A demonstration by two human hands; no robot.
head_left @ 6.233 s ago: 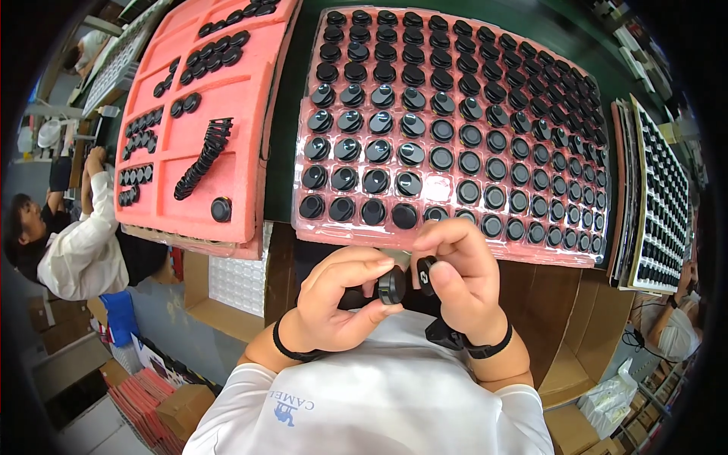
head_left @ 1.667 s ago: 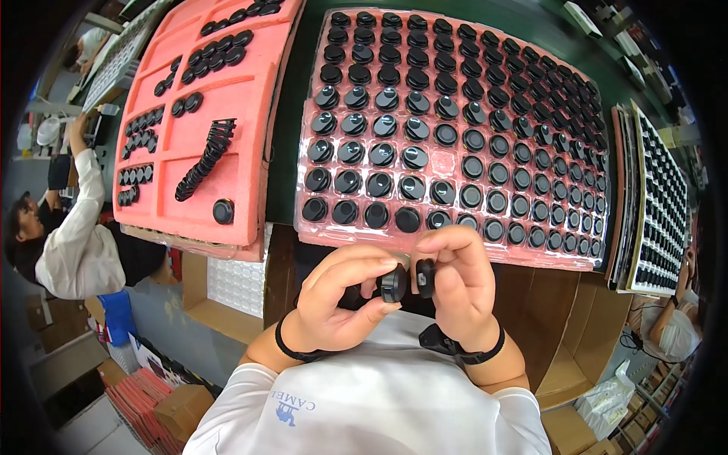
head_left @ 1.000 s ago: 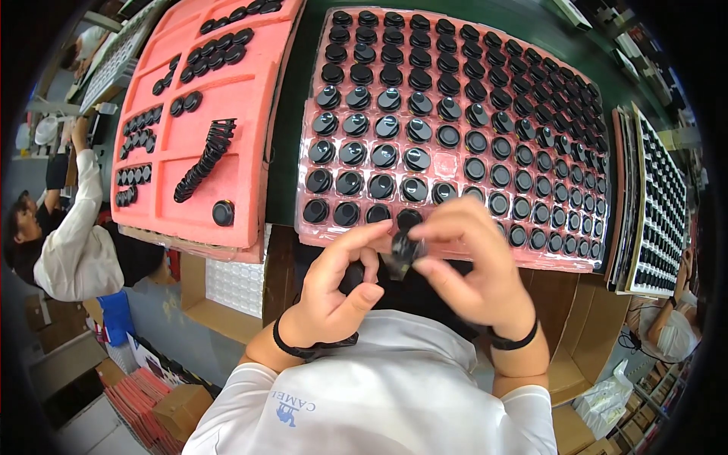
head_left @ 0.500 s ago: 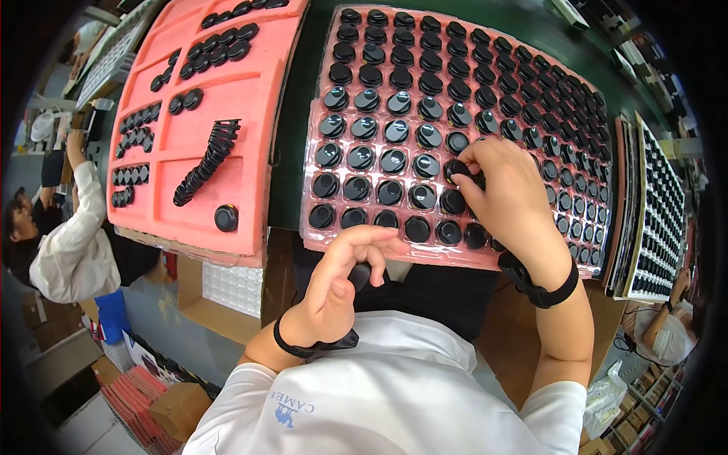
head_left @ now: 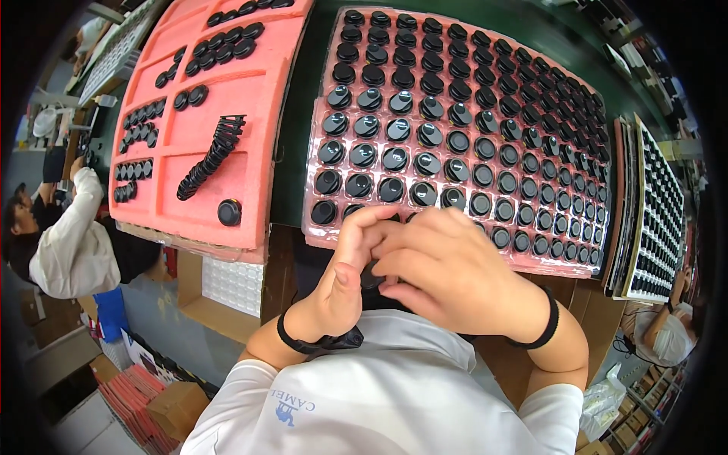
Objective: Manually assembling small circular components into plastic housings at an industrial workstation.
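Note:
My left hand (head_left: 343, 284), fingers curled, holds a black round cap-like part (head_left: 371, 276) against its palm at the near edge of the tray. My right hand (head_left: 455, 267) meets it there, its bent fingertips at the same part. Whether a second piece is pinched in the right fingers is hidden by the hand. Just beyond both hands lies a clear plastic tray (head_left: 312, 171) on a pink sheet, with rows of black round caps (head_left: 394, 158) in its pockets. My hands cover some of the nearest row.
Left of it, a pink foam tray (head_left: 246, 174) bears a curved row of nested black parts (head_left: 212, 159) and a single black cap (head_left: 229, 212). At the right edge lean stacked trays (head_left: 658, 220). An open cardboard box (head_left: 216, 318) sits below. A person in white (head_left: 72, 235) works at far left.
My right hand has come from the middle of the clear tray, where it pinched a black cap, toward me and left to meet my left hand. The left hand has hardly moved.

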